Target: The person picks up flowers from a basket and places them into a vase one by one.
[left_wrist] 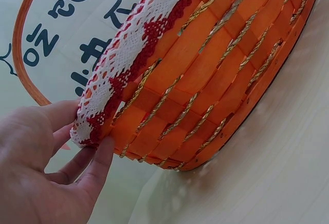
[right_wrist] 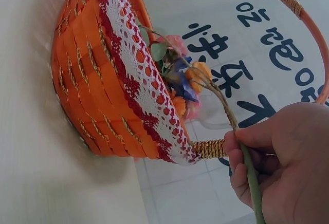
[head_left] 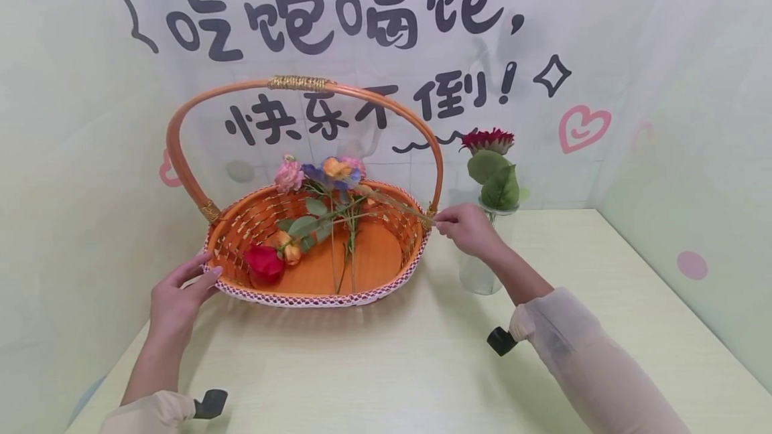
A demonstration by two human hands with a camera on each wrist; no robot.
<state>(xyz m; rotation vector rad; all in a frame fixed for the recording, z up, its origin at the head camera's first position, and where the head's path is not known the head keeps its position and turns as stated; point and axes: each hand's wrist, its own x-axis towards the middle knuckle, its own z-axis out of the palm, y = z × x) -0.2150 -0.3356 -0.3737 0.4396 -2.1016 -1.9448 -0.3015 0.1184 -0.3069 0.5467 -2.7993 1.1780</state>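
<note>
An orange woven basket (head_left: 313, 300) with a tall arched handle and a white and red lace rim stands on the table. My left hand (head_left: 181, 293) pinches its rim at the left end, fingers on both sides of the lace (left_wrist: 110, 85). At the basket's right end, my right hand (head_left: 467, 230) pinches a thin stem (right_wrist: 226, 111), green below the thumb and brownish and branching beyond it. The stem reaches over the rim toward the flowers. Inside lie a red rose (head_left: 265, 264), small orange blooms (head_left: 292, 253) and leafy stems; pink flowers (head_left: 289, 175), a blue flower (head_left: 316, 173) and an orange flower (head_left: 336, 167) lean on the back rim.
Just behind the right hand stands a clear glass vase (head_left: 479, 276) holding a dark red flower (head_left: 490, 140) with broad green leaves (head_left: 500, 186). A printed wall cloth (head_left: 651, 86) hangs behind the pale table (head_left: 374, 367) and along its sides.
</note>
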